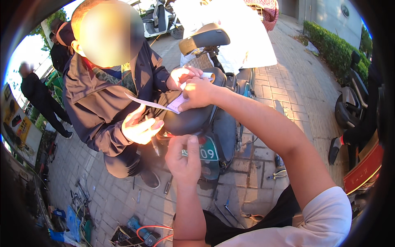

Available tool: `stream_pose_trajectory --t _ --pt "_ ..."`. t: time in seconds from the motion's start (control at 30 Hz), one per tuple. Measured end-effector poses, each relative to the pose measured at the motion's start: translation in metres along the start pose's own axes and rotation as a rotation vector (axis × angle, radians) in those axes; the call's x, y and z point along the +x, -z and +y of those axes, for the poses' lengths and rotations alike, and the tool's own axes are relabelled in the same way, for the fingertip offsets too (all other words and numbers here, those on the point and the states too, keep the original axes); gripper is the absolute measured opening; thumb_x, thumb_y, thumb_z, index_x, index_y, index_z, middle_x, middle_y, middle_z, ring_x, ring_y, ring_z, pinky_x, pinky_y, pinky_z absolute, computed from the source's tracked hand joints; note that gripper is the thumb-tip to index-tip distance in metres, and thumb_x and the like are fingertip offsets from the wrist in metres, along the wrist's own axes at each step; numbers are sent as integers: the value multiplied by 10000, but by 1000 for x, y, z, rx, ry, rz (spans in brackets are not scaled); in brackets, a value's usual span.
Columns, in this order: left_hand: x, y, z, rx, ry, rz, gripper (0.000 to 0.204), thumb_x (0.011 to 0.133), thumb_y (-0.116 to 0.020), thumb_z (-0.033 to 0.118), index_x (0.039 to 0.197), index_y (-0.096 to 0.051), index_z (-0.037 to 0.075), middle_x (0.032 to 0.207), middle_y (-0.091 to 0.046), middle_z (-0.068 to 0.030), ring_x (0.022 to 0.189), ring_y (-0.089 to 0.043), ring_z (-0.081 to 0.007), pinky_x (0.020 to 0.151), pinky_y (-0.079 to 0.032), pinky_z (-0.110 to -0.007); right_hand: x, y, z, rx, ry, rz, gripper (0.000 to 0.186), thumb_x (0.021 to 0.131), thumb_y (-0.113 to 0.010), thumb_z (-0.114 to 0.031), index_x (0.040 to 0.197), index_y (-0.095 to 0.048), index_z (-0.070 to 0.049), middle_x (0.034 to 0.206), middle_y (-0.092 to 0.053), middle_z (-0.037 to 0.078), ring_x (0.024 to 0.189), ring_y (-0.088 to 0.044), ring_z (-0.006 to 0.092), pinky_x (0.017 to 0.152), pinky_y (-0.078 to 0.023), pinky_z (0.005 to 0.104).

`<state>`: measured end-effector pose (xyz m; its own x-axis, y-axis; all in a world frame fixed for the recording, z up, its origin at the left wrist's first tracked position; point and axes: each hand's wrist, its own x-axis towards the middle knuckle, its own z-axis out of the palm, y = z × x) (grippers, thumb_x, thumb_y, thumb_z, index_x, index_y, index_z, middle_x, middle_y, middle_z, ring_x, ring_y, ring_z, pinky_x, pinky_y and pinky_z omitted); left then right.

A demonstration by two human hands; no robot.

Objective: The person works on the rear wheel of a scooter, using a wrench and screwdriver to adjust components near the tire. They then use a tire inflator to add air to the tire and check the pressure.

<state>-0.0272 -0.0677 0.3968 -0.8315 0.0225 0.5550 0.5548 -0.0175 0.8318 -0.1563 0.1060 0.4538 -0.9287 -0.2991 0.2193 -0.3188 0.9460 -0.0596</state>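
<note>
My right hand (193, 92) reaches to the black scooter seat (189, 119), its curled fingers on a paper pad (175, 103). A loose strip of paper (144, 101) lifts off to the left. My left hand (183, 154) is closed beside the green plate (207, 149) at the scooter's rear; whatever it holds, if anything, is hidden. A person in a dark jacket (98, 99) crouches at the left, one hand (181, 76) at the paper's far end, the other hand (140, 125) half open near the seat's edge.
Tools such as pliers (277, 175), a teal power tool (142, 230) and an orange hose (162, 227) lie on the brick pavement (275, 74). Other people (39, 92) stand at the left. Parked scooters (160, 20) stand behind and at the right (347, 111), near a hedge (329, 45).
</note>
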Motion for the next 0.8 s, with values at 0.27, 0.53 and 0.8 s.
stream_pose_trajectory --t 0.27,0.53,0.8 --pt "1 -1 1 8 -35 0 131 895 -625 94 838 -615 -24 793 -601 -55 692 -548 -107 667 -450 -248 9 -14 4 240 -98 -14 461 722 -694 -488 778 -724 -31 705 -653 165 704 -645 310 665 -489 416" --pt "3 -4 -3 26 -63 28 124 889 -627 87 832 -612 -21 788 -596 -54 682 -544 -106 649 -449 -249 21 -31 22 264 -136 -50 503 749 -693 -493 917 -708 -19 921 -689 167 880 -669 302 764 -512 409" --pt "2 -5 -5 13 -70 34 111 887 -626 78 829 -613 -16 770 -598 -45 678 -540 -100 645 -446 -244 25 -19 40 306 -154 353 335 830 -613 -339 939 -699 -35 919 -680 186 851 -666 321 788 -515 407"
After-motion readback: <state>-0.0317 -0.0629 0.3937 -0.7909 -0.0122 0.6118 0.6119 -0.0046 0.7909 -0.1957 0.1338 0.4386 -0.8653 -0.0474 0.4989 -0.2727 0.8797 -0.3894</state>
